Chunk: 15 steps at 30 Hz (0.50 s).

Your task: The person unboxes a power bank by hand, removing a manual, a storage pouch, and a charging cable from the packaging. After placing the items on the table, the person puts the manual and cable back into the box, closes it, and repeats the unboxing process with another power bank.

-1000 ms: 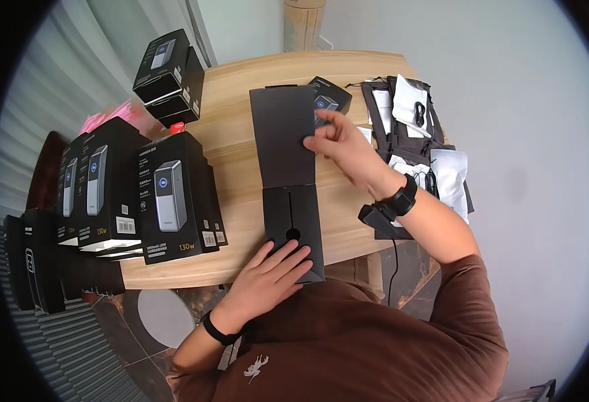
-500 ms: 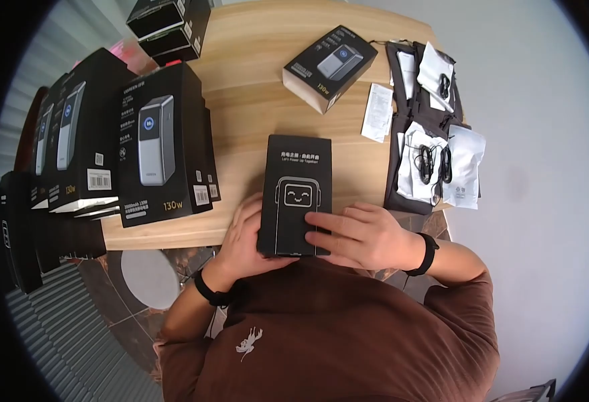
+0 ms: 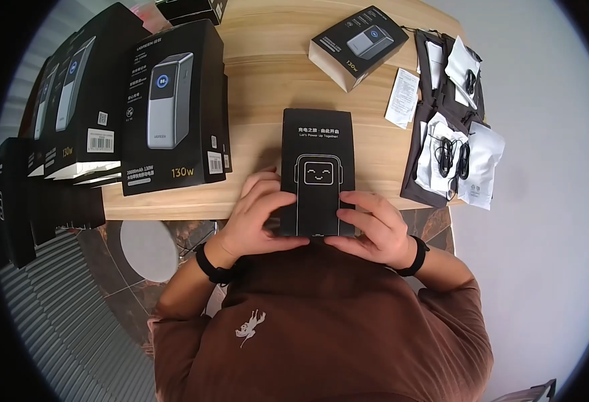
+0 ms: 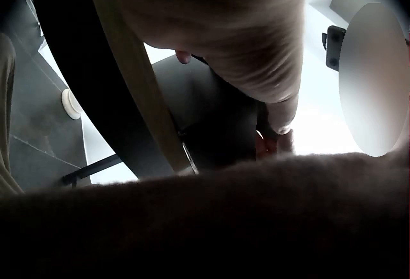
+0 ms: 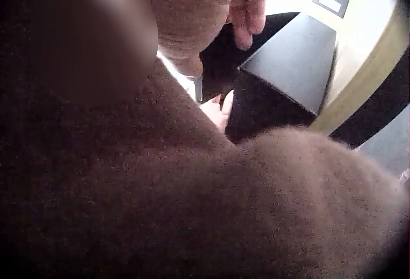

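A closed black box [image 3: 318, 144] with a line-drawn smiling face on its lid lies at the near edge of the table, in front of the person's body. The left hand [image 3: 257, 211] holds its left side, with a finger on the lid and the thumb along the near edge. On the opposite side, the right hand [image 3: 377, 231] grips the near right corner, fingertips on the lid and thumb at the near edge. Both wrist views show the dark box close by the fingers, its sides [image 5: 291, 61] mostly in shadow. The inside of the box is hidden.
Large power bank boxes [image 3: 174, 107] stand at the left of the table [image 3: 254, 114]. Another printed box [image 3: 359, 45] lies farther back beside a folded leaflet [image 3: 402, 98]. At the right lie dark pouches [image 3: 430, 84], white packets [image 3: 485, 164] and black cables [image 3: 446, 157].
The lid, raised a second ago, has come down over the box. The right hand has moved from the lid down to the near right corner; the left hand has shifted to the left side.
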### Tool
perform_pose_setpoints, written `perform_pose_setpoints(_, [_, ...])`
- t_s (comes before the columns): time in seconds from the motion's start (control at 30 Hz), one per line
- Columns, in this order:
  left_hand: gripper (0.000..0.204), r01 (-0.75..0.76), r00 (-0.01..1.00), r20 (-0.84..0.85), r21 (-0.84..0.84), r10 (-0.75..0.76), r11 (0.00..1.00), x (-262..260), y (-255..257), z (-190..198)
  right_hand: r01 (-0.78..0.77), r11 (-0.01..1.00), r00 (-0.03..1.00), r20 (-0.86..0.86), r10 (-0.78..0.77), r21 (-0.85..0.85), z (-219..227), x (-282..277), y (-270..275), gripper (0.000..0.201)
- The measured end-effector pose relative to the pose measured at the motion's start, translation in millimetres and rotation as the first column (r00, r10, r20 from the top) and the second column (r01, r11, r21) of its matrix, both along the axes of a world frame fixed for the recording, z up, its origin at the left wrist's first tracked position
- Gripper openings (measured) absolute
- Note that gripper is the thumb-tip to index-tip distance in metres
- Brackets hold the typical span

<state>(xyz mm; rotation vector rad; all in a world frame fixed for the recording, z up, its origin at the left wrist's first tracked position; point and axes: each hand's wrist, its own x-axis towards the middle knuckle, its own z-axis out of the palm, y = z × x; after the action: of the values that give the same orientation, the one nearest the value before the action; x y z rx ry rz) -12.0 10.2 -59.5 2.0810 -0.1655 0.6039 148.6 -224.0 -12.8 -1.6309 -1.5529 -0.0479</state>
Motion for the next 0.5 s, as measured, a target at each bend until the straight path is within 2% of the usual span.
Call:
perform_pose_setpoints(0.1, [0.067,-0.094,0.995,0.026,0.108,0.091,0.99,-1,-4,4,0.0,1.0,1.0,0.022,0.001,-0.008,-2,0,2,0.05])
perform_pose_setpoints(0.2, [0.065,-0.074,0.997,0.035,0.152,0.07,0.986,-2,0,5,0.004,1.0,0.998,0.065,-0.002,-0.031,-3,0,0,0.049])
perform_pose_setpoints(0.33, [0.059,-0.075,0.997,0.028,0.111,0.073,0.991,-1,-2,4,0.004,0.998,0.992,0.125,0.005,-0.067,-5,-3,-2,0.046])
perform_pose_setpoints(0.5, [0.055,-0.049,0.996,0.076,0.105,0.041,0.993,1,-1,5,0.012,0.996,0.992,0.122,-0.001,-0.087,-11,-3,-5,0.043])
